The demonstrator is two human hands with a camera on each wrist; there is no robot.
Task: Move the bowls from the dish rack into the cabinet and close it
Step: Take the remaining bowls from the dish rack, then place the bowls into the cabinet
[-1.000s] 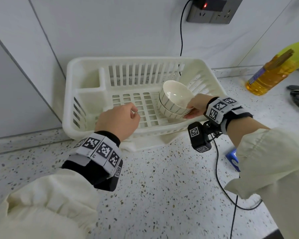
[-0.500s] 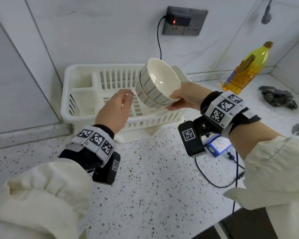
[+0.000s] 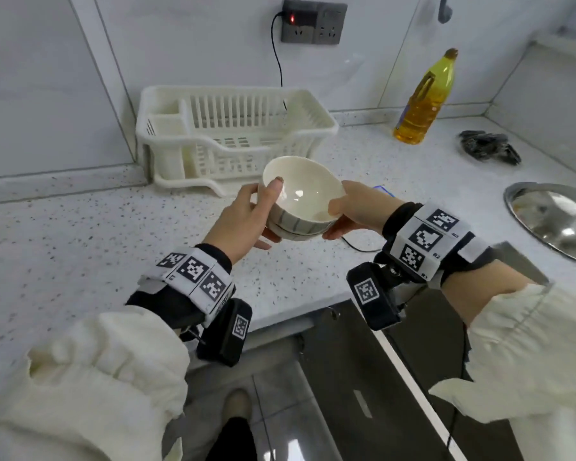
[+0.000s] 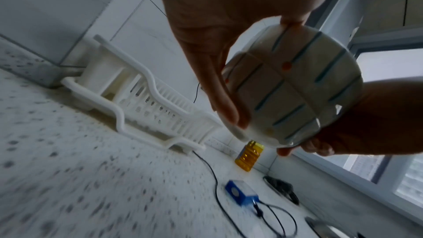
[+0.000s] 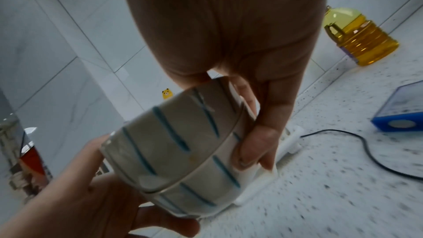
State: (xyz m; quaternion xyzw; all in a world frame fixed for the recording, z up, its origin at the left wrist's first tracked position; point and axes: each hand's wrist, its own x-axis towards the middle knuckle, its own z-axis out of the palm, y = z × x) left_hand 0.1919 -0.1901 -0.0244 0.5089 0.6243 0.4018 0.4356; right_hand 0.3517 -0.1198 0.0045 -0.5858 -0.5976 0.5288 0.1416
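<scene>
Holding a stack of two striped bowls (image 3: 301, 197) above the speckled table (image 3: 113, 247), the left hand (image 3: 246, 217) has its thumb hooked over the rim and its fingers (image 4: 219, 90) curled beneath, while the right hand (image 3: 353, 207) clasps the opposite side. Behind the bowls, well apart, the white dish rack (image 3: 226, 134) stands against the wall. An oil bottle (image 3: 423, 101) stands near the rack's right.

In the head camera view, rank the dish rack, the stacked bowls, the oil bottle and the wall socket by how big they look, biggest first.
1. dish rack
2. stacked bowls, though nearer the camera
3. oil bottle
4. wall socket
</scene>
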